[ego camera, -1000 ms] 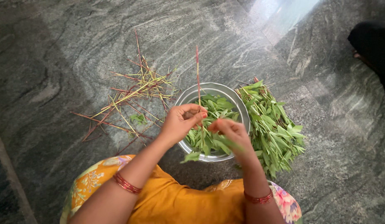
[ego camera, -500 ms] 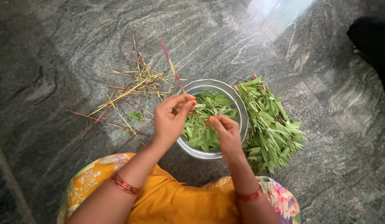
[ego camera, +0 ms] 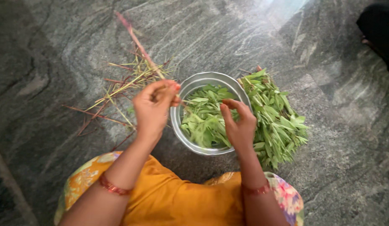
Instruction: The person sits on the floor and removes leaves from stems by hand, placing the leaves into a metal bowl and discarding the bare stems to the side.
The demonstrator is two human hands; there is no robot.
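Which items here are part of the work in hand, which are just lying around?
In use:
- left hand, pinching a bare reddish stem
- right hand, open over the steel bowl of picked leaves
- leafy bunch right of the bowl
- stripped stems pile on the floor

Lying about:
- dark shape at top right, unclear what

Two hands are over the floor: one left hand (ego camera: 154, 109) and one right hand (ego camera: 240, 125). One red-tinged stem (ego camera: 138, 44) rises toward the upper left of the frame. One metal bowl (ego camera: 182, 90) sits at the centre. One heap of leafy sprigs (ego camera: 276, 119) lies right of it. One scatter of bare stems (ego camera: 123, 86), too tangled to count, lies left. Two red bangles (ego camera: 112, 186), one on each wrist.
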